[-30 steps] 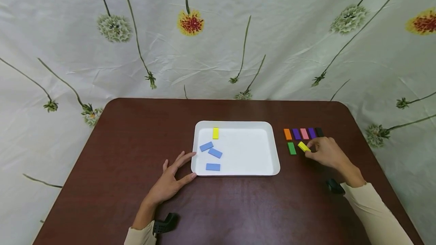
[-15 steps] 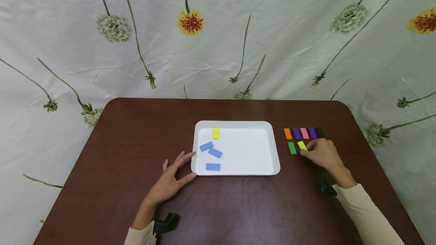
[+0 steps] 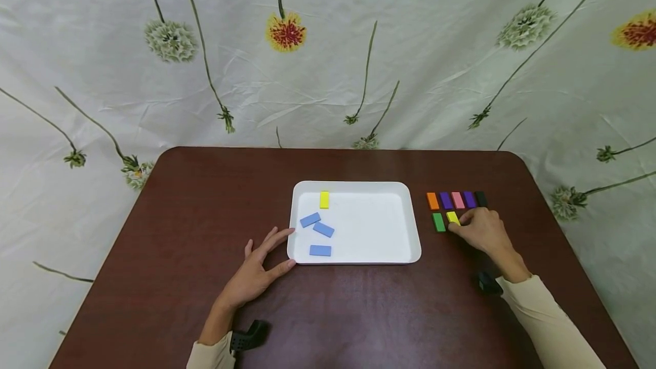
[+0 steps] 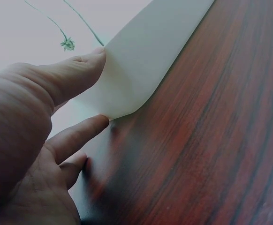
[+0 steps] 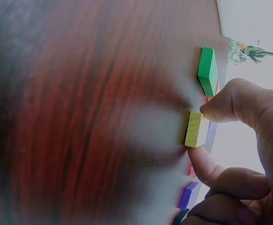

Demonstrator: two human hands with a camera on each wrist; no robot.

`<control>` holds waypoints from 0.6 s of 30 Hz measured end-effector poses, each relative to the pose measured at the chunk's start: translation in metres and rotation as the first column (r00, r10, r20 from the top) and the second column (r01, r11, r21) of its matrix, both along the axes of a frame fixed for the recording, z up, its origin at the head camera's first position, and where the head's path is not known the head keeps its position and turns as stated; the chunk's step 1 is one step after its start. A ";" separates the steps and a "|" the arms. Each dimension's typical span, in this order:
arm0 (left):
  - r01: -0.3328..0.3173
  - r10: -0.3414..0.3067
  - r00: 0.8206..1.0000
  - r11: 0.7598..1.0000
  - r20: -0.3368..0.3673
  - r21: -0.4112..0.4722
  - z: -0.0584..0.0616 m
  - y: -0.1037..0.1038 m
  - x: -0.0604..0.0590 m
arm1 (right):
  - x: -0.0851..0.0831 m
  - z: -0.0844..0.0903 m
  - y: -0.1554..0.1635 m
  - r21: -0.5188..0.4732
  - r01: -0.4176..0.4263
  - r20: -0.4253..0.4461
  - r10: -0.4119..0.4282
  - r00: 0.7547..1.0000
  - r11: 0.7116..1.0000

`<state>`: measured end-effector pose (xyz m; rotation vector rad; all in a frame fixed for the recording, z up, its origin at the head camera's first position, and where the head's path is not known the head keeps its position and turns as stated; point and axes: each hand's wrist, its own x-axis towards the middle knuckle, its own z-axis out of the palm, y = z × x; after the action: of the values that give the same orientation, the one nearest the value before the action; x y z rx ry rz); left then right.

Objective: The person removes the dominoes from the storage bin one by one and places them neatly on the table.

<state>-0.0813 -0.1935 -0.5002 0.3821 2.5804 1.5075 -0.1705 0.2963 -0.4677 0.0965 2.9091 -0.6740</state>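
Observation:
My right hand (image 3: 479, 229) pinches a yellow block (image 3: 453, 218) between thumb and finger on the brown table, right beside a green block (image 3: 438, 222). In the right wrist view the yellow block (image 5: 195, 129) lies on the wood under my thumb (image 5: 225, 104), with the green block (image 5: 207, 70) just beyond. My left hand (image 3: 258, 269) rests flat on the table, its straight fingers against the front left corner of the white tray (image 3: 405, 258). The left wrist view shows my fingers (image 4: 80, 68) touching that tray corner (image 4: 132, 89).
The tray holds three blue blocks (image 3: 323, 229) and one yellow block (image 3: 324, 199). A row of orange (image 3: 433, 201), purple (image 3: 446, 201), pink (image 3: 458, 200), purple and black (image 3: 480, 199) blocks lies behind the right hand. A flowered cloth hangs behind the table.
My right hand has slid the yellow block left and turned it straight, bringing it close beside the green block. The left hand has stayed still.

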 end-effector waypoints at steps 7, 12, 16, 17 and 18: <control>-0.007 0.007 1.000 1.000 0.009 -0.014 0.001 0.000 0.000 | 0.001 0.001 -0.001 0.005 -0.005 -0.001 0.005 1.000 1.000; -0.007 0.007 1.000 1.000 0.012 -0.009 0.001 0.000 0.000 | 0.001 0.001 0.000 0.008 -0.008 -0.016 0.008 1.000 1.000; -0.007 0.007 1.000 1.000 0.011 -0.008 0.001 0.000 0.000 | 0.002 0.000 0.000 0.008 -0.007 -0.016 0.007 1.000 1.000; -0.007 0.007 1.000 1.000 0.010 -0.008 0.001 0.000 0.000 | 0.002 0.000 0.000 0.007 -0.007 -0.016 0.007 1.000 1.000; -0.007 0.007 1.000 1.000 0.009 -0.007 0.001 0.000 0.000 | 0.002 0.000 -0.001 0.007 -0.007 -0.016 0.007 1.000 1.000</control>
<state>-0.0815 -0.1932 -0.4992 0.3647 2.5823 1.4981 -0.1689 0.2956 -0.4679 0.0827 2.9255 -0.6668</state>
